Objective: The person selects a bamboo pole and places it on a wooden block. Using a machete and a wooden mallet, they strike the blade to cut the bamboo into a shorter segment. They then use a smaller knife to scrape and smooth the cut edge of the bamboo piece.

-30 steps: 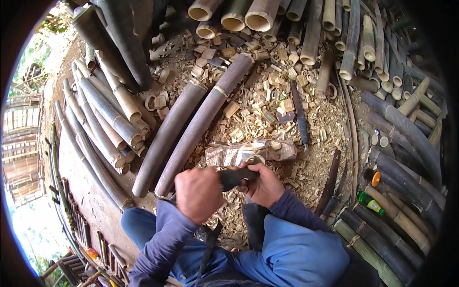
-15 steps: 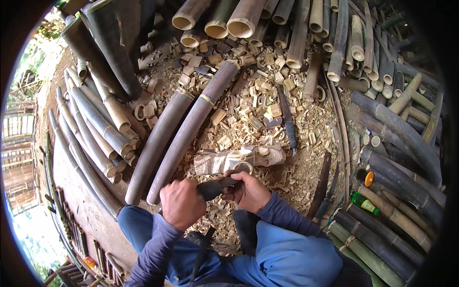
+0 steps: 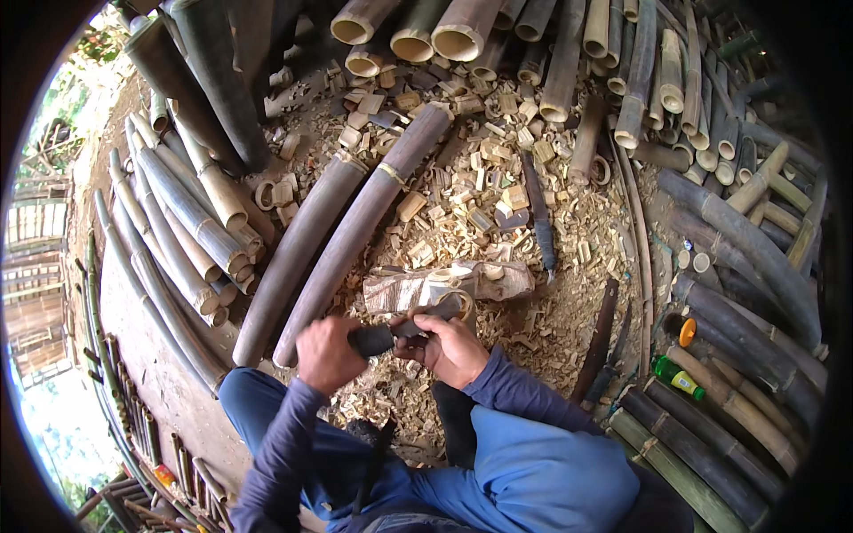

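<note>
My left hand (image 3: pixel 327 355) is closed in a fist round the dark, thick handle (image 3: pixel 371 339) of what looks like a knife. Its dark blade (image 3: pixel 434 313) runs to the right, up to a pale bamboo ring (image 3: pixel 466 305). My right hand (image 3: pixel 451 350) is closed on the blade, thumb on top and fingers curled beneath. The ring is at the near side of a rough wooden block (image 3: pixel 505 281), which lies on the shavings; the blade's tip is hard to make out there.
Two long bamboo poles (image 3: pixel 355 222) lie left of the block. Beyond it spread bamboo chips (image 3: pixel 471 200) and another dark-handled knife (image 3: pixel 538 218). Stacked bamboo (image 3: pixel 733 391) lines the right, with a green bottle (image 3: pixel 678 377). More poles (image 3: pixel 191 226) lie at left.
My left hand and the handle have shifted slightly left and up. The blade has moved up a little, with my right hand staying on it. The whole view has shifted slightly.
</note>
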Motion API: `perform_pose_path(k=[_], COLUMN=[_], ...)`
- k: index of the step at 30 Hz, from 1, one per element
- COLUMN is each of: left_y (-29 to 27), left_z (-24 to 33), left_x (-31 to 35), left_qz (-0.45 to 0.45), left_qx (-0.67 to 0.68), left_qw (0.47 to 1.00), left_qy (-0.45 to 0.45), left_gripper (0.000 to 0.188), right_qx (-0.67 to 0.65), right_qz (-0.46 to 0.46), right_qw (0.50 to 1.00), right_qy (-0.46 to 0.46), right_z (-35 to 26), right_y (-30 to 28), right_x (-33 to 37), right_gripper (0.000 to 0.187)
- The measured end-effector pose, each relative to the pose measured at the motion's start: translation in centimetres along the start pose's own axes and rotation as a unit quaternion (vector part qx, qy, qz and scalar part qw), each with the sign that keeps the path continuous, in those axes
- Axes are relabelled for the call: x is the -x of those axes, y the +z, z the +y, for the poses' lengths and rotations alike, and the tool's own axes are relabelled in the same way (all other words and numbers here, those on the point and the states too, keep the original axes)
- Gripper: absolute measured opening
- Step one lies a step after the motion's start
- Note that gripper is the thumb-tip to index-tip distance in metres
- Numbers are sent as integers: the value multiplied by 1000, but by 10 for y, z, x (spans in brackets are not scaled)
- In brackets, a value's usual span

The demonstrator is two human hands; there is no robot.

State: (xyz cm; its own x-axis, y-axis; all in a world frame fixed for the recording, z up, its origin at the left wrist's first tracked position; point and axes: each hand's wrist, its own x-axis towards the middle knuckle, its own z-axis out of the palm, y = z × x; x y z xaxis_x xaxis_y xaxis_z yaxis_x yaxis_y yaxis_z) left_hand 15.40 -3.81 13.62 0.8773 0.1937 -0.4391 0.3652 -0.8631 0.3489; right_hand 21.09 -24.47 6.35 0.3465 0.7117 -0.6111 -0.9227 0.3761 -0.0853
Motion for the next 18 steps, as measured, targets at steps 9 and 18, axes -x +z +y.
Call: perform_pose_path(k=[9, 18], left_y=[-14, -19], left_z=[31, 10], left_x=[-30, -14], left_qz=[143, -16], left_qx=[-202, -43], left_qw=[933, 999], left_qy=[261, 17], left_gripper=[7, 23], right_qx=[-171, -23], right_qz=[-34, -3], right_qw=[983, 999], right_qy=[-55, -26], right_z=[17, 2], right_y=[-25, 1], right_x=[-9, -3], right_gripper=[20, 22])
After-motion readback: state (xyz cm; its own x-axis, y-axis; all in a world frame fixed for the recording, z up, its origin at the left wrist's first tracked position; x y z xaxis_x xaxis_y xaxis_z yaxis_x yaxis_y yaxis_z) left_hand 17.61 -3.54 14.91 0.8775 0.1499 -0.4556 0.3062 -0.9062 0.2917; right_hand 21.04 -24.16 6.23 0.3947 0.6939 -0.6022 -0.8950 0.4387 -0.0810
